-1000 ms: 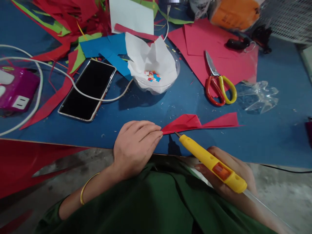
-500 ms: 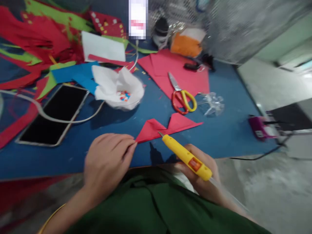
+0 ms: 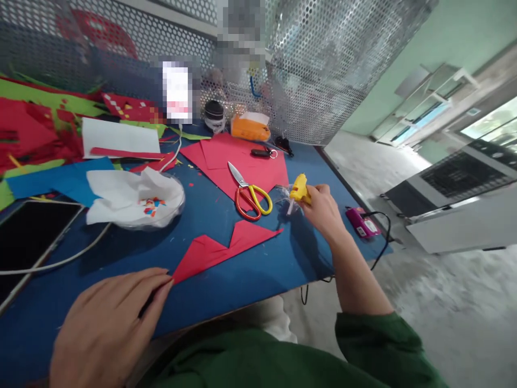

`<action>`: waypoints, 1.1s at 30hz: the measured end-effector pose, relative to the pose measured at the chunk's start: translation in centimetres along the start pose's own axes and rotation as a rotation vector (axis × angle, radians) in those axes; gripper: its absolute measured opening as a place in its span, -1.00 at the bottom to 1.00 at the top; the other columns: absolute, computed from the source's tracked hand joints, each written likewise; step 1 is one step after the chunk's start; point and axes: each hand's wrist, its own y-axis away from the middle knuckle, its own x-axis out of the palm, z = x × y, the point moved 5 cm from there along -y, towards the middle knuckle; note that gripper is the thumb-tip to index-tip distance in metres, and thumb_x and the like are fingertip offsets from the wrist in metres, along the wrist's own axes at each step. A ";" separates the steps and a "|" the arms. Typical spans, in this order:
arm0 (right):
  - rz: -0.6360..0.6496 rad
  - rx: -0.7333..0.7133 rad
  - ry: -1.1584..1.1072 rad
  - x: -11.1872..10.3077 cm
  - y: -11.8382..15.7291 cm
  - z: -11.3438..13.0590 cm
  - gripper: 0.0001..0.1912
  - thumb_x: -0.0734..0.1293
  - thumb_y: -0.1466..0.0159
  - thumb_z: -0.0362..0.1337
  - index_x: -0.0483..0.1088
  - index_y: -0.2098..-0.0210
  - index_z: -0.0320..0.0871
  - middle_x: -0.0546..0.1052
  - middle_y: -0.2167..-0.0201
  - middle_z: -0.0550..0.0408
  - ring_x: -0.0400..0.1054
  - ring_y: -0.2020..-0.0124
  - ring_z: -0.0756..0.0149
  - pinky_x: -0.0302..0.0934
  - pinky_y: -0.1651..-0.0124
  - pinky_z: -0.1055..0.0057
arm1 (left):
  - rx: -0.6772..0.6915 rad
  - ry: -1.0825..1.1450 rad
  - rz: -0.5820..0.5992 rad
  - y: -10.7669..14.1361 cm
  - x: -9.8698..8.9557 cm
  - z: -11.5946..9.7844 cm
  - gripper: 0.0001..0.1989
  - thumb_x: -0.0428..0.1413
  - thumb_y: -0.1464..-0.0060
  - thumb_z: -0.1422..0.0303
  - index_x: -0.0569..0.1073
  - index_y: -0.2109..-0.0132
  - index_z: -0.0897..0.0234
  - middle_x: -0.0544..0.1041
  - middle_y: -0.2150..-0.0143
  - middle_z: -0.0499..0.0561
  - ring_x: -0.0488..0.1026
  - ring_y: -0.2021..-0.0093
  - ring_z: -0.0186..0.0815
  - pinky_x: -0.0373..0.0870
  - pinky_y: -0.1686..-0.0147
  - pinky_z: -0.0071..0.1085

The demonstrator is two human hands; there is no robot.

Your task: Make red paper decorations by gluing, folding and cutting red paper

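Observation:
My left hand point(image 3: 111, 320) pinches the left tip of a folded piece of red paper point(image 3: 220, 252), which lies on the blue table with two raised points along its upper side. At the table's right part, my right hand point(image 3: 322, 209) grips a yellow glue gun point(image 3: 299, 188), with a clear glue stick poking out of it. The glue gun is over or beside a crumpled piece of clear plastic point(image 3: 284, 196), partly hidden behind it. Scissors point(image 3: 251, 198) with red and yellow handles lie between the folded paper and the red sheets.
Red paper sheets point(image 3: 220, 159) lie under the scissors' blades. At left are a paper-lined bowl point(image 3: 172, 207) holding small coloured bits, a dark phone point(image 3: 34, 237) and a white cable point(image 3: 86, 250). A purple box point(image 3: 361, 222) sits at the right edge. A perforated metal panel point(image 3: 311, 70) stands behind.
My right hand has carried the glue gun from over the folded paper to the right and away from me. My left hand still pinches the paper's tip. The view has tilted up and right.

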 end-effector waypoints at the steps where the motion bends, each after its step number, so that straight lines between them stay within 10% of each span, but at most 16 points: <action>1: 0.028 -0.016 0.018 0.0 -0.4 -0.1 -0.78 0.30 -0.26 -0.25 0.47 0.16 -0.21 0.46 0.14 -0.21 0.39 0.28 0.16 0.25 0.21 0.22 | -0.021 -0.029 0.069 0.0 0.0 -0.3 -0.72 -0.02 -0.31 0.18 0.56 0.21 0.10 0.67 0.23 -0.03 0.59 0.26 -0.04 0.38 0.21 -0.04; 6: 0.035 -0.037 0.039 -1.9 0.9 1.0 -0.73 0.24 -0.35 -0.16 0.47 0.20 -0.24 0.52 0.27 -0.27 0.45 0.18 -0.03 0.22 0.20 0.06 | -0.059 -0.052 0.098 -0.3 -1.0 -2.0 -0.84 0.10 -0.30 0.35 0.54 0.27 0.18 0.67 0.23 -0.04 0.59 0.22 -0.17 0.38 0.15 -0.15; 10: -0.282 -0.141 -0.064 -3.8 6.6 6.3 -0.64 0.18 -0.42 -0.17 0.39 -0.13 -0.10 0.58 0.03 -0.24 0.46 -0.02 -0.09 0.29 0.00 -0.07 | -0.099 -0.040 0.140 -0.1 -0.7 -1.9 -0.88 0.15 -0.27 0.43 0.54 0.27 0.21 0.67 0.21 -0.05 0.58 0.19 -0.25 0.36 0.09 -0.23; 14: -0.086 -0.760 -0.416 -1.2 14.3 16.2 -0.64 0.20 -0.40 -0.36 0.34 -0.16 -0.21 0.64 0.06 -0.11 0.54 0.07 0.15 0.44 0.06 0.20 | -0.101 -0.042 0.142 0.2 -0.7 -1.9 -0.89 0.15 -0.27 0.43 0.54 0.27 0.23 0.67 0.20 -0.04 0.57 0.18 -0.24 0.33 0.07 -0.23; 17: -0.042 -0.891 -0.468 0.9 16.8 19.6 -0.62 0.23 -0.38 -0.41 0.32 -0.17 -0.39 0.61 -0.01 -0.19 0.51 -0.04 0.15 0.41 -0.07 0.21 | -0.066 -0.049 0.143 0.3 -0.7 -2.0 -0.89 0.15 -0.27 0.43 0.54 0.25 0.24 0.66 0.20 -0.03 0.56 0.19 -0.23 0.33 0.07 -0.22; 33: 0.014 -0.867 -0.370 1.2 16.9 20.0 -0.58 0.17 -0.36 -0.41 0.37 -0.14 -0.53 0.57 -0.09 -0.27 0.45 -0.14 0.09 0.34 -0.20 0.21 | 0.241 -0.129 0.213 2.5 -0.6 -4.0 -0.68 0.01 -0.35 0.37 0.53 -0.10 0.44 0.65 -0.03 0.12 0.54 0.02 -0.12 0.29 -0.05 -0.17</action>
